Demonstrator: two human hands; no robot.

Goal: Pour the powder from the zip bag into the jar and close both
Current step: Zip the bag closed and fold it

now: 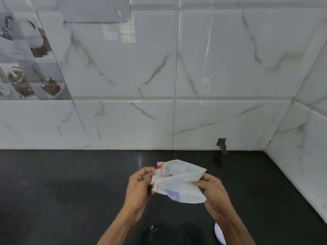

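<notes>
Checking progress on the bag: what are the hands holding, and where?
Left hand pinches the zip bag at its zip end; right hand grips the opposite end.

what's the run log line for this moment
left hand: pinching zip end | right hand: gripping bottom | zip bag: held over black counter | jar: not visible | white round object: under right forearm

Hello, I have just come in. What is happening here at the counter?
A person holds a zip bag in both bare hands above a black counter. The left hand pinches the end with the red zip strip, and the right hand holds the opposite end. The bag is folded or creased and looks white inside. No jar can be made out; only part of a white round object shows at the bottom edge, beside the right forearm. A few specks lie on the counter.
</notes>
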